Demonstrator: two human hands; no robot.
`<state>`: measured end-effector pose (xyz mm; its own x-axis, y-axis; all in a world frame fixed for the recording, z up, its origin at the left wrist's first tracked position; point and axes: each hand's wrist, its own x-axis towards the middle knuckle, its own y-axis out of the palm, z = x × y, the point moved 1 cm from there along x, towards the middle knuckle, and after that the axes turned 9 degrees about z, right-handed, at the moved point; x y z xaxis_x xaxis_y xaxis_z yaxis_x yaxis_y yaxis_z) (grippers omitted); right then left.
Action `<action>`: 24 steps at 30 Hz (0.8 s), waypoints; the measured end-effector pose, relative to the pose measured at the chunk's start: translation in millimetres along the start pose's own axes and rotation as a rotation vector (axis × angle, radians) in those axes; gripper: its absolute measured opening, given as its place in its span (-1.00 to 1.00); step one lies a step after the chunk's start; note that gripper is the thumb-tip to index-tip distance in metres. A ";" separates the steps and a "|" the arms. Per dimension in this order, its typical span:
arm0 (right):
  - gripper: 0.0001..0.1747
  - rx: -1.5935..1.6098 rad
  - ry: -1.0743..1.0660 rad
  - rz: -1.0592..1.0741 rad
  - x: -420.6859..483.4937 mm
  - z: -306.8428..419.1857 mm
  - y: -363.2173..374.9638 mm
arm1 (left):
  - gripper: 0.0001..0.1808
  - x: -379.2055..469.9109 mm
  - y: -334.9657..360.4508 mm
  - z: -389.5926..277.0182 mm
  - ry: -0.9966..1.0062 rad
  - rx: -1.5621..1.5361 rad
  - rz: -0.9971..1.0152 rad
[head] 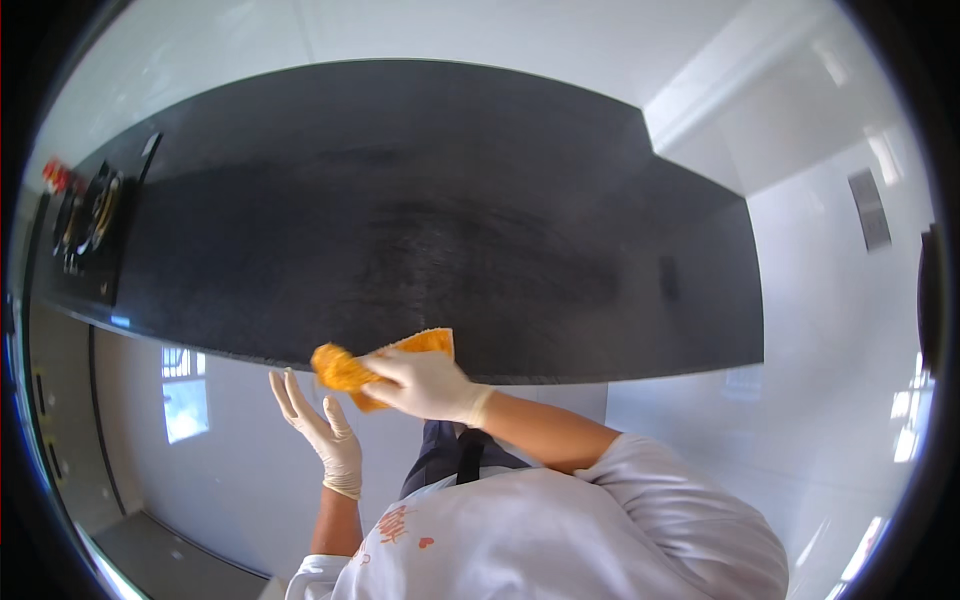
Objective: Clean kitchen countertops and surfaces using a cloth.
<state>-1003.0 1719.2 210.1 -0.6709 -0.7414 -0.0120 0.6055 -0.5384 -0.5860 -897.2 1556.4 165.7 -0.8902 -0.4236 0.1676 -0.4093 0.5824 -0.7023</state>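
My right hand (420, 386), in a pale latex glove, grips a bunched orange cloth (341, 367) at the front edge of a dark countertop (300, 225). One corner of the cloth spreads over the counter surface and another part hangs below the edge. My left hand (322, 431), gloved likewise, is held just off the counter's front edge, left of the cloth. Its fingers are apart and nothing is in them. Faint streaks mark the middle of the countertop.
A black gas hob (94, 217) sits at the counter's left end, with a red object (56, 176) behind it. White wall panels (480, 30) rise along the back, and a wall column (697, 135) juts in at the right. A grey socket plate (870, 210) is on the right wall.
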 end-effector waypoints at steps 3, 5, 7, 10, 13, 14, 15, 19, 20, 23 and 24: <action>-0.70 -0.306 -0.036 -0.412 -71.2 -54.9 -69.8 | -0.28 5.5 -1.7 -6.1 0.032 0.168 0.136; -0.76 -0.359 0.397 -0.558 -140.1 -92.0 -141.4 | -0.15 4.5 6.8 -6.0 -0.004 0.211 0.245; -0.68 -0.235 0.576 -1.036 -235.2 -153.4 -210.9 | -0.01 6.1 30.1 -17.7 -0.118 0.347 0.389; -0.55 -0.488 1.032 -0.845 -372.7 -216.8 -278.5 | 0.15 4.9 34.9 5.6 -0.049 0.329 0.329; -0.54 -0.379 1.149 -0.756 -434.5 -261.7 -247.0 | 0.14 3.4 45.3 2.8 0.081 0.432 0.372; -0.51 -0.374 1.031 -0.804 -394.4 -233.8 -226.9 | 0.15 1.0 47.4 10.8 0.050 0.428 0.361; -0.42 -0.436 1.104 -0.640 -390.8 -226.7 -227.3 | 0.15 5.9 56.1 1.4 0.007 0.450 0.402; -0.44 -0.682 0.951 -0.470 -276.4 -172.4 -169.1 | 0.20 1.7 55.0 -1.1 -0.097 0.462 0.404; -0.45 -0.645 0.890 -0.400 -252.8 -159.6 -154.8 | 0.20 3.2 53.3 -3.6 -0.125 0.498 0.433; -0.46 -0.547 0.627 -0.176 -177.8 -95.1 -112.3 | 0.18 2.2 46.8 -3.7 -0.152 0.507 0.419; -0.45 -0.605 0.507 -0.202 -163.5 -92.1 -96.6 | 0.16 5.6 46.3 -8.2 -0.169 0.531 0.449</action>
<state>-991.2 1929.3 194.0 -0.9426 -0.3033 -0.1398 0.2134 -0.2252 -0.9506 -922.8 1586.7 139.8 -0.8893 -0.3485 -0.2962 0.1807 0.3272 -0.9275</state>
